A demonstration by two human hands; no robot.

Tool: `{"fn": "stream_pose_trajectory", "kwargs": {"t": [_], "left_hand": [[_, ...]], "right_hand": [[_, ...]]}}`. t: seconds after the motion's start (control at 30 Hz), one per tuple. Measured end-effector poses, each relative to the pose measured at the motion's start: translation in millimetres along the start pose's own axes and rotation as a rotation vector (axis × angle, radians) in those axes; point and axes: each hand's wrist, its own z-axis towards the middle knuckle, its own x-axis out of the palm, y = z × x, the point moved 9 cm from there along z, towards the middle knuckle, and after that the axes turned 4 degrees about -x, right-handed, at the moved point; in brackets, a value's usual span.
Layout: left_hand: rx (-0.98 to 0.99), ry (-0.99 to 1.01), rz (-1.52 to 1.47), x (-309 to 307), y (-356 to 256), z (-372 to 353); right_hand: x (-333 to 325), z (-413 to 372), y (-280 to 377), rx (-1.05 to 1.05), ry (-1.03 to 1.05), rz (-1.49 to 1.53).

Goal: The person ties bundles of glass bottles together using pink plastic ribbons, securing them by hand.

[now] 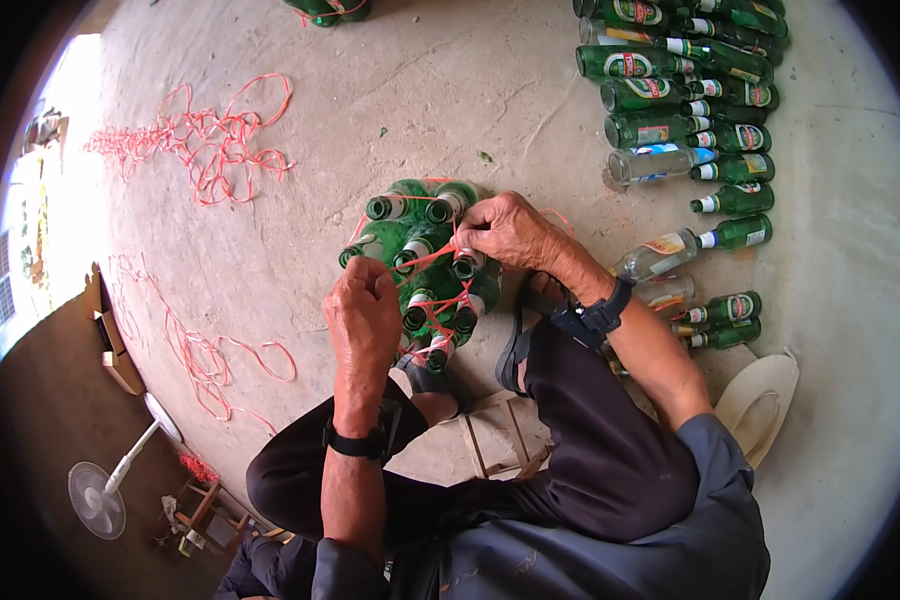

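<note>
Between my feet a cluster of several green glass bottles (pixel 378 240) stands upright, necks toward me. Red plastic string (pixel 432 257) runs around and between the necks. My left hand (pixel 360 308) is closed in a fist at the cluster's near left side, with the string stretched from it toward the right. Over the right side of the necks, my right hand (pixel 505 228) pinches the string between thumb and fingers. Part of the right-hand bottles is hidden beneath that hand.
Rows of green and clear bottles (pixel 650 95) lie on the concrete floor at right. Loose red string heaps (pixel 210 140) lie at left. Another tied bundle (pixel 327 10) is at the top edge. A pale hat (pixel 760 400) lies right; a white fan (pixel 97 500) stands lower left.
</note>
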Motion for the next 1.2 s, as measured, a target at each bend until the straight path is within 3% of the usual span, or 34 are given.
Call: {"fn": "stream_pose_trajectory", "kwargs": {"t": [0.43, 0.57, 0.63, 0.87, 0.93, 1.2], "left_hand": [[0.001, -0.009, 0.003, 16.5, 4.1, 12.7], [0.134, 0.041, -0.07, 28.6, 7.1, 13.7], [0.195, 0.075, -0.067, 29.7, 1.8, 14.8], [0.12, 0.141, -0.038, 33.5, 9.0, 17.0], [0.112, 0.141, -0.038, 31.4, 7.5, 18.1], [0.098, 0.256, -0.096, 39.4, 16.2, 18.4]], "right_hand": [[-19.7, -11.8, -10.9, 0.112, -0.243, -0.096], [-17.7, -17.9, -34.2, 0.181, -0.243, -0.085], [-19.2, -21.1, -30.1, 0.144, -0.256, -0.066], [-40.8, -30.1, 26.0, 0.145, -0.295, -0.145], [-45.0, -28.8, 45.1, 0.006, -0.316, -0.257], [-48.5, -28.1, 56.9, -0.067, -0.312, -0.328]]}}
